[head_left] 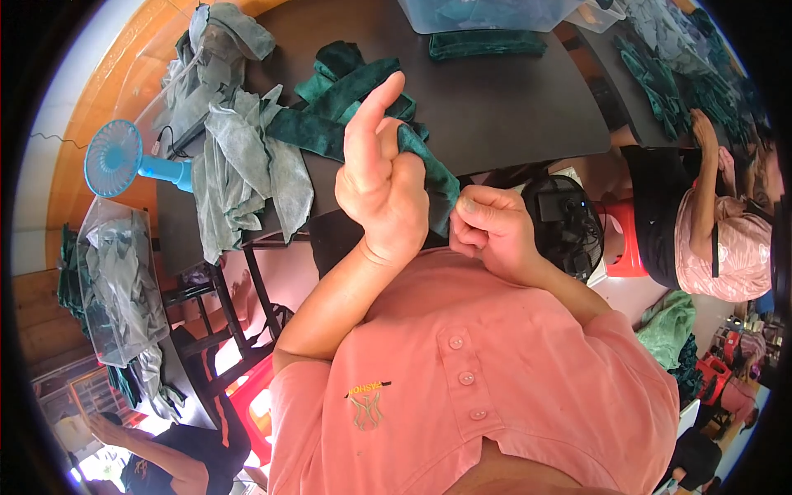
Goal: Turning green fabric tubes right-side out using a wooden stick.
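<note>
A dark green velvet strip [429, 169] stretches between my two hands, in front of my chest. My left hand [384, 186] has one finger pointing up, while its other fingers are curled over the strip. Closed in a pinch, my right hand [495, 227] grips the strip's lower end; its fingertips are partly hidden. Beyond my left hand, more green velvet strips [351, 78] lie loosely heaped on the dark table [503, 107]. Pale grey-green fabric pieces [247, 165] hang over the table's left edge.
A blue handheld fan [115, 157] stands at the left. A translucent bin [487, 15] and a folded green velvet piece [487, 45] sit at the far edge. A co-worker [718, 239] handles green fabric at another table on the right; another person [173, 454] is lower left.
</note>
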The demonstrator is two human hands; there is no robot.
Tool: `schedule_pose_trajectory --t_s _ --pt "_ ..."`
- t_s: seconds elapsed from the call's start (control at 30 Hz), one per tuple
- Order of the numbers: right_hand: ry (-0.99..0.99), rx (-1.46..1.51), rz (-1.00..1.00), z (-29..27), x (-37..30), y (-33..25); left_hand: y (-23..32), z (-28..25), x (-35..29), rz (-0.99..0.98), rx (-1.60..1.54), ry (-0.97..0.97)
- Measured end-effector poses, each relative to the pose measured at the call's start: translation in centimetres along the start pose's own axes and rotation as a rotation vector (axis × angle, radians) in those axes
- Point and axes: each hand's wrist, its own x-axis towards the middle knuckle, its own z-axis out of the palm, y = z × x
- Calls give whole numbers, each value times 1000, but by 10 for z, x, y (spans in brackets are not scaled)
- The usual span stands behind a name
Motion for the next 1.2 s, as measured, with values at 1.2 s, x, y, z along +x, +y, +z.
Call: schedule_pose_trajectory --t_s 1.2 --pt "-31 -11 -122 -2 3 6 27 -11 12 -369 -444 -176"
